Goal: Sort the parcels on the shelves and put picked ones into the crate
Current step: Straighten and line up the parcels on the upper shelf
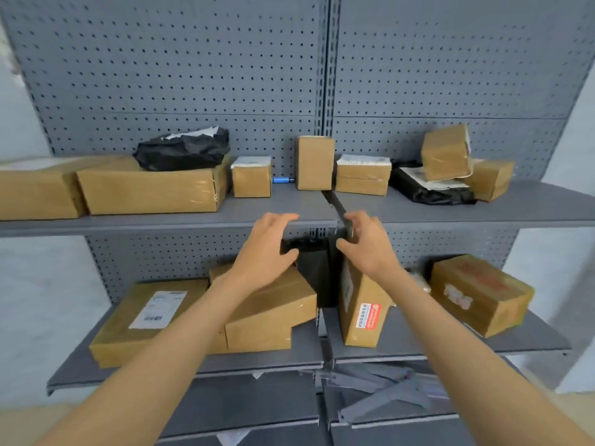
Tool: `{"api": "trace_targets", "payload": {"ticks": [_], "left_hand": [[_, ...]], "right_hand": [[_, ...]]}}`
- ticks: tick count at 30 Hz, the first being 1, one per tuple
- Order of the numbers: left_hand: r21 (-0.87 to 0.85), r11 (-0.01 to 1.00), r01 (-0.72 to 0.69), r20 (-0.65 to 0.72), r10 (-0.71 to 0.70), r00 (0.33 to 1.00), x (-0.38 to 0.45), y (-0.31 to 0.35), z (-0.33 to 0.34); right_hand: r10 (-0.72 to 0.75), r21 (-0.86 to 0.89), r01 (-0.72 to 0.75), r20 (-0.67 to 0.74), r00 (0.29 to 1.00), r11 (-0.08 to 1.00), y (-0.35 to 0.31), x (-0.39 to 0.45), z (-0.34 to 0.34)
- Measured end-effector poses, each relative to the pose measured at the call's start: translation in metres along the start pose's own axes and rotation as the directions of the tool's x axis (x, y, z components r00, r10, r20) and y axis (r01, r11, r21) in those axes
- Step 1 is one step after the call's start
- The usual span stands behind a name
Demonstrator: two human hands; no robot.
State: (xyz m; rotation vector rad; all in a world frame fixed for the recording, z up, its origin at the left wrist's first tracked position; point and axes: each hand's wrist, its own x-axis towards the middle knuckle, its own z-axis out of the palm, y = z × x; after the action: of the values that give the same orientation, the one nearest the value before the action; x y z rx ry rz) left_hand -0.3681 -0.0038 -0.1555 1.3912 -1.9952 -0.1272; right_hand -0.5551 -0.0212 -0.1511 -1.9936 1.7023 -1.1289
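Grey pegboard shelving [193, 75] filled the view, with brown cardboard parcels and black bags lying along the upper shelf [161, 225] and the lower shelf [418, 346]. Both hands gripped a black bagged parcel [317, 272] in front of the gap between those shelves: the left hand [269, 244] curled around its left top corner, the right hand [365, 243] closed on its right top edge. Just beside it stood a box with a red label [363, 312].

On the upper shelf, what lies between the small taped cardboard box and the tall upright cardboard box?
A small blue cylinder lies on the shelf between them, seen in the head view.
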Motion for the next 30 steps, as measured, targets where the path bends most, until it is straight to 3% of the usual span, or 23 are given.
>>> {"api": "trace_targets", "payload": {"ticks": [4,9,14,19,26,28,30], "left_hand": [[-0.025,0.999,0.026,-0.039,-0.027,0.999,0.049,-0.012,0.006],[-0.073,0.996,0.049,-0.130,-0.058,0.990,0.111,-0.029,0.005],[-0.165,0.986,0.034,-0.148,-0.059,0.987,0.172,-0.043,0.016],[-0.560,0.812,0.164,-0.109,-0.269,0.957,0.243,-0.052,0.027],[-0.641,0.665,0.384,0.107,-0.418,0.902,0.310,-0.074,0.049],[-0.637,0.662,0.396,0.087,-0.448,0.890,0.316,-0.076,0.055],[-0.632,0.669,0.392,0.013,-0.497,0.868,0.321,-0.075,0.054]], "right_hand": [[-0.065,0.063,0.068,-0.052,0.997,0.996,-0.001,0.068,0.010],[-0.183,-0.002,0.183,-0.072,0.981,0.983,0.005,0.129,0.028],[-0.153,0.070,0.162,-0.119,0.981,0.984,0.010,0.185,0.038],[-0.119,0.152,0.145,-0.168,0.979,0.978,0.008,0.241,0.039],[-0.007,0.141,-0.002,0.060,0.998,0.990,0.006,0.304,0.046],[-0.042,0.101,0.038,0.042,0.998,0.994,0.007,0.311,0.050],[-0.047,0.195,0.045,0.007,0.999,0.980,0.007,0.316,0.047]]}}
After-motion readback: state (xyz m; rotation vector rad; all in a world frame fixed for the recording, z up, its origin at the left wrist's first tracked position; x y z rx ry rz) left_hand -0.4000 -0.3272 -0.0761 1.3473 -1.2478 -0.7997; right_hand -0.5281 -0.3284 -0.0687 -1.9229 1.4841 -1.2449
